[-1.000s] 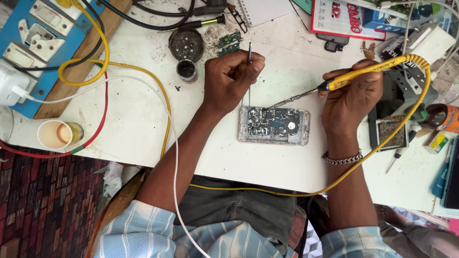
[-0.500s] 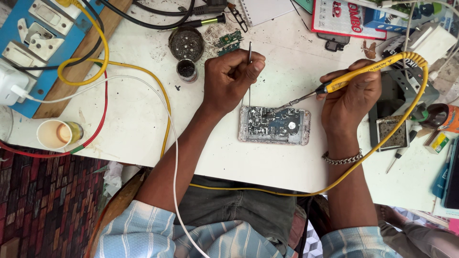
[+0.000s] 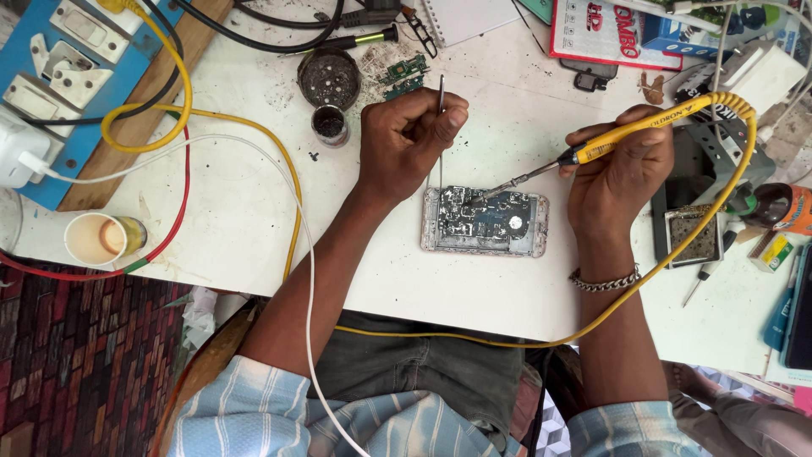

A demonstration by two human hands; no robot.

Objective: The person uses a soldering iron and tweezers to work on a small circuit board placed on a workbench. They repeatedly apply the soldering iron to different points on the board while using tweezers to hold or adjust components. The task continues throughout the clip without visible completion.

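Opened phone (image 3: 485,222) lies board-up on the white tabletop (image 3: 237,220) before us. Our right hand (image 3: 622,173) grips the yellow soldering iron (image 3: 630,135), tip on the board; left hand (image 3: 410,140) pinches tweezers (image 3: 441,127). Soldering underway; next calls for a steady tip.

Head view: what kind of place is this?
Probably a phone or electronics repair bench: right hand holds a soldering iron to an opened phone, left hand holds tweezers, with loose circuit boards.

Opened phone (image 3: 485,222) flat on the white tabletop (image 3: 237,220), circuit board exposed, yellow-handled soldering iron (image 3: 592,148) tip and thin tweezers (image 3: 441,127) on it.
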